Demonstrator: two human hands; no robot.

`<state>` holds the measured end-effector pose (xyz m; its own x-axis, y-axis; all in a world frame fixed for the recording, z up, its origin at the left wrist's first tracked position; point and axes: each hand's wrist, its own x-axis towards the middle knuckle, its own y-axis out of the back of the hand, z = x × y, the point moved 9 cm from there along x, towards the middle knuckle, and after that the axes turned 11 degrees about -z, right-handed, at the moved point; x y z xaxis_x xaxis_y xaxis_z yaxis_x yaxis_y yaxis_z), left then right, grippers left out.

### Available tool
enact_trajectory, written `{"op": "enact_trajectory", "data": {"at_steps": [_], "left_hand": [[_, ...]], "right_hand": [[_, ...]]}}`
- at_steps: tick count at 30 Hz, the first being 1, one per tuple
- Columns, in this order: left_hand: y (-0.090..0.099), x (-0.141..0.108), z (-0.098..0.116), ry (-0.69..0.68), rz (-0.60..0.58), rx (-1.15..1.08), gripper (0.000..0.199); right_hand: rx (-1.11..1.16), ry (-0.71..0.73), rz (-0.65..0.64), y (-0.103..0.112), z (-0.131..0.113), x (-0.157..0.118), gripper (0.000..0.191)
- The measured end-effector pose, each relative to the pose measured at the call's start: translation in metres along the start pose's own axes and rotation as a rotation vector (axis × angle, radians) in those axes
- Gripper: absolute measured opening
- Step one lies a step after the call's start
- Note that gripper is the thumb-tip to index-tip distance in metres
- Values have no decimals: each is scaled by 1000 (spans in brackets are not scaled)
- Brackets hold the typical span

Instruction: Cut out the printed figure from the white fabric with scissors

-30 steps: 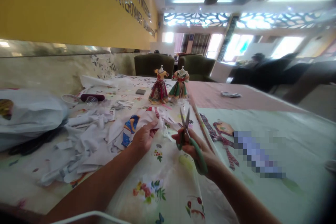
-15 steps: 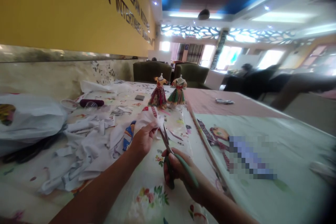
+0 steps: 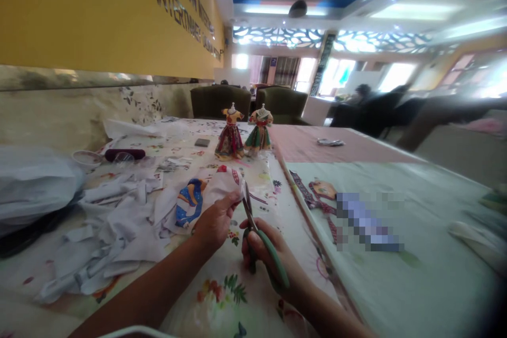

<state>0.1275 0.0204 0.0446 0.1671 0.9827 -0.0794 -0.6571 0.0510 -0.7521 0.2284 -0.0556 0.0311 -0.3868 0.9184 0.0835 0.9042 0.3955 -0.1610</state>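
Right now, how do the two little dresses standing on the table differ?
The left dress has a mostly dark red skirt; the right dress has a largely green one. The left dress's top is mostly yellow-orange; the right dress has a pale collar. Both stand upright, with flared skirts and a white knob on top.

Scissor handles (image 3: 274,261) were green. Held fabric (image 3: 222,186) was white with red patterned band. Left miniature dress (image 3: 230,137) had yellow top, maroon skirt; right dress (image 3: 259,134) had green skirt, red waist. Tablecloth (image 3: 222,265) was white, floral.
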Motion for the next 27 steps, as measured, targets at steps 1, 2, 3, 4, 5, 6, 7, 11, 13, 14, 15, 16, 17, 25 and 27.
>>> {"op": "enact_trajectory", "data": {"at_steps": [1,2,3,4,5,6,7,11,13,14,15,16,17,25,27], "left_hand": [[1,0,-1,-6,5,1,14],[2,0,-1,-15,7,3,14],[3,1,0,-23,5,7,13],[3,2,1,-30,0,14,13],[3,3,1,-33,-8,21,12],[3,3,2,-36,-16,28,11],[3,3,3,-42,-21,31,11],[3,-1,9,-89,10,28,15],[2,-2,10,-87,20,51,17],[0,-3,10,-77,18,70,16],[-1,-3,9,-66,12,87,15],[-2,-4,9,-57,6,101,15],[-2,-4,8,-52,3,109,14],[-1,-5,12,-75,-8,194,10],[1,-6,14,-82,-31,227,9]], "right_hand": [[-4,7,-3,1,0,-1,55],[-11,11,-6,2,0,-1,55],[-20,15,-9,3,1,-1,56],[-31,14,-14,3,1,-1,56],[-40,11,-16,4,1,-2,57],[-44,5,-16,5,1,-2,58],[-45,-1,-14,5,1,-2,59],[-59,-18,15,9,1,-2,60],[-63,-23,18,10,0,-2,60],[-64,-21,15,9,-1,-3,59],[-68,-20,11,9,-2,-3,59],[-75,-20,7,9,-2,-3,58],[-85,-21,4,8,-3,-3,58],[-126,-15,-1,7,-7,-5,55],[-140,0,0,8,-9,-5,52]]}}
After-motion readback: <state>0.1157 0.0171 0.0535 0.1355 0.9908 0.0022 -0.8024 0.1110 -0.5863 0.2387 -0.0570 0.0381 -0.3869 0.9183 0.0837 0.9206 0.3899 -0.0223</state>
